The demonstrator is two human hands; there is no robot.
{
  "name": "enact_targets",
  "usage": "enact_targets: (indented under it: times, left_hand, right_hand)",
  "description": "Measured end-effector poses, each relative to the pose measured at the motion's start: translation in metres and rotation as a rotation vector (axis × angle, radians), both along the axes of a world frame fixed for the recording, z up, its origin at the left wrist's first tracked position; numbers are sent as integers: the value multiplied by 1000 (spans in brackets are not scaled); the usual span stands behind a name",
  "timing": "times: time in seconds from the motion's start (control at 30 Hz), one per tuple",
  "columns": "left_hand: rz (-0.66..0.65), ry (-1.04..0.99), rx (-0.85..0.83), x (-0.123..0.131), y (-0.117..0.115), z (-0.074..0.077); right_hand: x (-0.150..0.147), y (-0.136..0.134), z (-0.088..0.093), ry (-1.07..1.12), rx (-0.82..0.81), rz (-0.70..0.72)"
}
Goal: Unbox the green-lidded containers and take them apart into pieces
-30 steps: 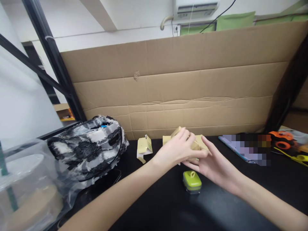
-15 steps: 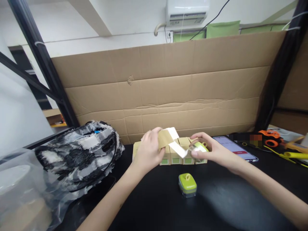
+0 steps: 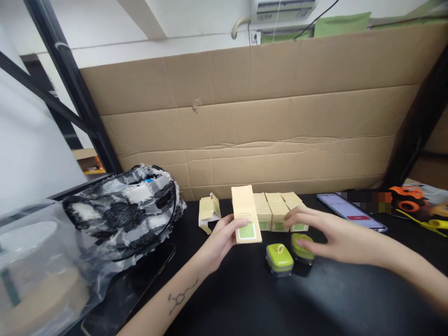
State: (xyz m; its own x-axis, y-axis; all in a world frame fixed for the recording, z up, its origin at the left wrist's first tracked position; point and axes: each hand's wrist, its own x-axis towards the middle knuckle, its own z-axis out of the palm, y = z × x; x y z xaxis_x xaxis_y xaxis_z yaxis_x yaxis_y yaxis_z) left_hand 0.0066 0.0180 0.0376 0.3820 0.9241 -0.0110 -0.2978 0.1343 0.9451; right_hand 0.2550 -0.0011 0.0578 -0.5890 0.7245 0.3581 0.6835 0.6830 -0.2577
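Note:
My left hand (image 3: 221, 238) grips a cream paper carton (image 3: 247, 210) with a green label, thumb on its front and fingers behind. The carton stands upright, held up in front of the row. To the right, my right hand (image 3: 317, 233) has its fingers apart over a small clear box with a green lid (image 3: 303, 249); the thumb is at the lid, and I cannot tell if it touches. Beside that sits a similar green-lidded box (image 3: 279, 259) with a loop on top. Several cream cartons (image 3: 279, 214) form a row behind my hands.
An opened cream carton (image 3: 209, 212) lies to the left of the row. A shaggy black-and-white bag (image 3: 122, 210) and a clear plastic bag (image 3: 38, 275) fill the left side. At the right are a phone (image 3: 353, 212) and an orange toy (image 3: 408, 196). Cardboard (image 3: 245, 126) stands behind.
My right hand has lowered the second green-lidded box to the table beside the first and its fingers have spread. The carton in my left hand has turned upright. The view has shifted slightly.

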Motion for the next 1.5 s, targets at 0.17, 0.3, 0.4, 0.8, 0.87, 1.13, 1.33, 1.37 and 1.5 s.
enact_targets:
  times: [0.17, 0.3, 0.4, 0.8, 0.87, 1.13, 1.33, 1.37, 1.5]
  left_hand:
    - [-1, -82, -29, 10, -15, 1]
    - [-84, -150, -114, 14, -24, 3]
    - [-86, -169, -146, 14, -23, 3]
    - [235, 307, 213, 1, 3, 12]
    - [429, 489, 365, -15, 26, 18]
    - [625, 1181, 379, -58, 97, -5]
    - [393, 1496, 315, -64, 115, -45]
    - [362, 1524, 314, -66, 117, -46]
    - [277, 1598, 332, -71, 119, -40]
  right_hand:
    - [-43, -13, -22, -44, 525, 133]
    - [-53, -16, -36, -98, 716, 176]
    - [-47, -16, -32, -26, 664, 230]
    - [-48, -7, -31, 128, 650, 300]
    - [-51, 6, -18, 168, 610, 199]
    - [-78, 106, 29, -178, -57, 27]
    - [-95, 141, 32, -307, -251, 48]
    - [-97, 145, 33, -321, -267, 47]
    - [-100, 157, 36, -388, -333, 32]
